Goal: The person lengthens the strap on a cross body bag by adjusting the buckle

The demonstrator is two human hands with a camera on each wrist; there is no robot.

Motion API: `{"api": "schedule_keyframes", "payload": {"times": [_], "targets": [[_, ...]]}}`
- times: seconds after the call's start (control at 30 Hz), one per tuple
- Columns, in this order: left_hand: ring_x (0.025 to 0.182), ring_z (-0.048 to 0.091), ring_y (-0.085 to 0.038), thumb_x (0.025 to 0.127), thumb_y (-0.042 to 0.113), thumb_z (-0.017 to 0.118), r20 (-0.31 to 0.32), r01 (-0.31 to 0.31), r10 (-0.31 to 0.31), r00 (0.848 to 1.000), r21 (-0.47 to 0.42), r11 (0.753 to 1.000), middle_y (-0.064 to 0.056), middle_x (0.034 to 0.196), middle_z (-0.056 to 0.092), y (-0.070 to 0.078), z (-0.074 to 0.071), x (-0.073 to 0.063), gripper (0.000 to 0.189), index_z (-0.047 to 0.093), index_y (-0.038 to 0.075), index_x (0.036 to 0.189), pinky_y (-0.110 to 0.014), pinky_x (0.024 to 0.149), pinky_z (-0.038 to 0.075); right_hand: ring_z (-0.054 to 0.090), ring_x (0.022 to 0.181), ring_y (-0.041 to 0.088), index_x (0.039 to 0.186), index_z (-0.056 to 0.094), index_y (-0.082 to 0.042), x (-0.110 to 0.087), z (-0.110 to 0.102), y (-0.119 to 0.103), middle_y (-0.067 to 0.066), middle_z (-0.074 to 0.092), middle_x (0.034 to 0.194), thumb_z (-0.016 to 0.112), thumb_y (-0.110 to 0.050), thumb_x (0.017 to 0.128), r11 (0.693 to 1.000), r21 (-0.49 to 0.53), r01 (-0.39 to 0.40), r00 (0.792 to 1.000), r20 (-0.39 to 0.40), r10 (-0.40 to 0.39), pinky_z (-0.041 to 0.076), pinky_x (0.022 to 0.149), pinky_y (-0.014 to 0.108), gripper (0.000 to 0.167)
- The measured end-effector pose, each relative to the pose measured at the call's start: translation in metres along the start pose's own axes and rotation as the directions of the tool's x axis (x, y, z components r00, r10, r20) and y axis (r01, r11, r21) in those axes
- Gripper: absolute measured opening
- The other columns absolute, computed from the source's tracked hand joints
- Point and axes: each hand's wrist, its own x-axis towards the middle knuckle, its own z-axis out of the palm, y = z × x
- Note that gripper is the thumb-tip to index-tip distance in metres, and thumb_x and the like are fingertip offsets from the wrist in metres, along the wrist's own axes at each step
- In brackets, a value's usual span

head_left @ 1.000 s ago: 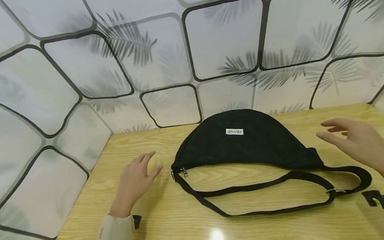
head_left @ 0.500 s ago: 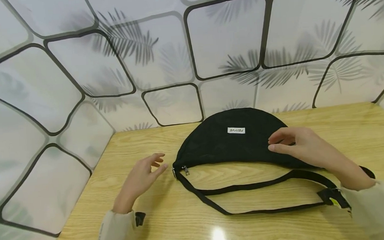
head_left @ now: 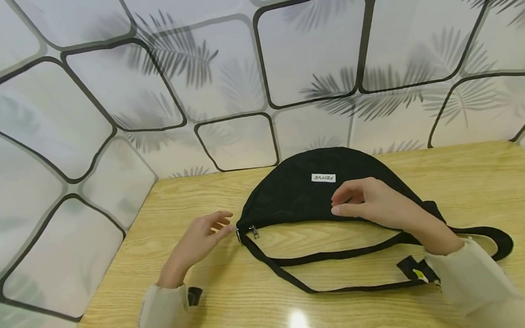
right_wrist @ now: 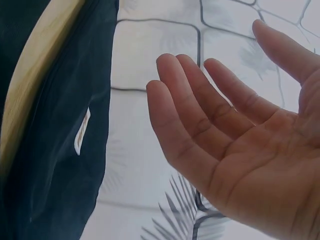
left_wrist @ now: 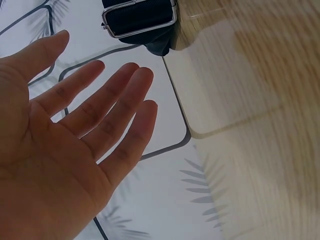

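A black waist bag (head_left: 291,197) with a white label (head_left: 323,178) lies on the wooden table, its curved side toward the wall. Its strap (head_left: 336,255) loops out in front. At the bag's left end are a metal buckle (left_wrist: 141,20) and a zipper pull (head_left: 255,232). My left hand (head_left: 199,240) hovers just left of that end, fingers relaxed and holding nothing. Over the middle right of the bag hangs my right hand (head_left: 375,204), its fingers loosely bent with nothing in them. In the right wrist view the bag is apart from the fingers (right_wrist: 170,115).
The light wooden table (head_left: 235,311) meets a patterned wall (head_left: 310,55) directly behind the bag. Another patterned wall (head_left: 36,223) bounds the left side. A small black piece with a yellow-green mark (head_left: 418,272) is at my right cuff.
My right hand has swept left from beyond the bag's right end to above the bag. My left hand has shifted slightly right, closer to the buckle. The bag lies as before.
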Motion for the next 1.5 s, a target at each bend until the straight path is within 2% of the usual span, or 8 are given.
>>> {"api": "schedule_keyframes", "payload": {"times": [0.17, 0.43, 0.67, 0.9, 1.13, 1.3, 1.43, 1.5], "targets": [[0.105, 0.067, -0.036, 0.103, 0.018, 0.062, 0.013, 0.002, -0.002, 1.000, -0.020, 1.000, -0.022, 0.118, 0.068, -0.002, 0.001, 0.001, 0.038, 0.061, -0.008, 0.132, -0.047, 0.087, 0.055, 0.066, 0.092, 0.018, 0.114, 0.070, 0.000, 0.011, 0.010, -0.006, 0.001, 0.072, 0.104, 0.071, -0.021, 0.098, 0.998, 0.055, -0.015, 0.999, 0.050, 0.013, 0.053, 0.078, 0.037, 0.026], [0.104, 0.068, -0.034, 0.103, 0.017, 0.063, 0.038, 0.002, -0.001, 0.999, -0.036, 0.999, -0.018, 0.116, 0.070, -0.004, 0.005, 0.003, 0.035, 0.064, -0.005, 0.130, -0.046, 0.088, 0.055, 0.066, 0.091, 0.020, 0.113, 0.068, 0.005, 0.029, 0.029, -0.014, 0.004, 0.071, 0.104, 0.068, -0.017, 0.098, 0.986, 0.159, 0.044, 0.992, 0.113, -0.062, 0.054, 0.076, 0.037, 0.026], [0.101, 0.069, -0.032, 0.103, 0.017, 0.063, 0.048, -0.010, 0.012, 0.999, -0.039, 0.999, -0.015, 0.116, 0.071, -0.005, 0.005, 0.002, 0.031, 0.066, -0.002, 0.128, -0.045, 0.086, 0.055, 0.068, 0.096, 0.034, 0.116, 0.065, 0.008, 0.045, 0.046, -0.018, 0.012, 0.069, 0.105, 0.064, -0.017, 0.100, 0.965, 0.256, -0.050, 0.983, 0.181, 0.002, 0.056, 0.086, 0.048, 0.030], [0.102, 0.068, -0.032, 0.101, 0.012, 0.064, 0.065, -0.024, 0.027, 0.998, -0.048, 0.999, -0.016, 0.117, 0.070, -0.006, 0.005, 0.003, 0.029, 0.067, -0.002, 0.127, -0.043, 0.086, 0.056, 0.068, 0.093, 0.035, 0.116, 0.066, 0.005, 0.063, 0.067, -0.021, 0.016, 0.070, 0.105, 0.065, -0.019, 0.100, 0.948, 0.296, -0.117, 0.972, 0.231, 0.048, 0.057, 0.081, 0.044, 0.029], [0.101, 0.069, -0.037, 0.096, 0.005, 0.070, 0.100, 0.008, 0.010, 0.995, -0.174, 0.985, -0.025, 0.118, 0.067, -0.010, 0.012, 0.005, 0.036, 0.062, -0.007, 0.129, -0.041, 0.082, 0.058, 0.070, 0.091, 0.031, 0.119, 0.064, 0.008, 0.078, 0.091, -0.026, 0.012, 0.070, 0.104, 0.067, -0.019, 0.099, 0.945, 0.296, -0.138, 0.960, 0.275, 0.054, 0.058, 0.076, 0.038, 0.034], [0.105, 0.068, -0.038, 0.094, 0.004, 0.072, 0.104, 0.036, -0.017, 0.994, -0.192, 0.981, -0.025, 0.119, 0.066, -0.009, 0.013, 0.006, 0.043, 0.059, -0.008, 0.133, -0.044, 0.086, 0.057, 0.071, 0.089, 0.029, 0.118, 0.064, 0.008, 0.083, 0.103, -0.029, 0.008, 0.070, 0.101, 0.070, -0.019, 0.097, 0.945, 0.283, -0.164, 0.951, 0.300, 0.075, 0.058, 0.074, 0.037, 0.035], [0.108, 0.066, -0.038, 0.093, 0.003, 0.073, 0.095, 0.057, -0.040, 0.995, -0.185, 0.981, -0.025, 0.123, 0.064, -0.006, 0.013, 0.008, 0.045, 0.059, -0.007, 0.135, -0.045, 0.088, 0.056, 0.069, 0.082, 0.025, 0.119, 0.063, 0.007, 0.087, 0.110, -0.034, 0.006, 0.069, 0.097, 0.074, -0.020, 0.093, 0.967, 0.204, -0.151, 0.939, 0.335, 0.076, 0.056, 0.071, 0.033, 0.039], [0.109, 0.066, -0.038, 0.093, 0.003, 0.073, 0.094, 0.067, -0.051, 0.994, -0.180, 0.981, -0.025, 0.125, 0.063, -0.004, 0.013, 0.009, 0.046, 0.059, -0.006, 0.135, -0.044, 0.087, 0.056, 0.068, 0.082, 0.020, 0.122, 0.062, 0.006, 0.088, 0.113, -0.037, 0.005, 0.070, 0.097, 0.077, -0.021, 0.090, 0.982, 0.140, -0.123, 0.932, 0.357, 0.066, 0.055, 0.073, 0.032, 0.045]]}}
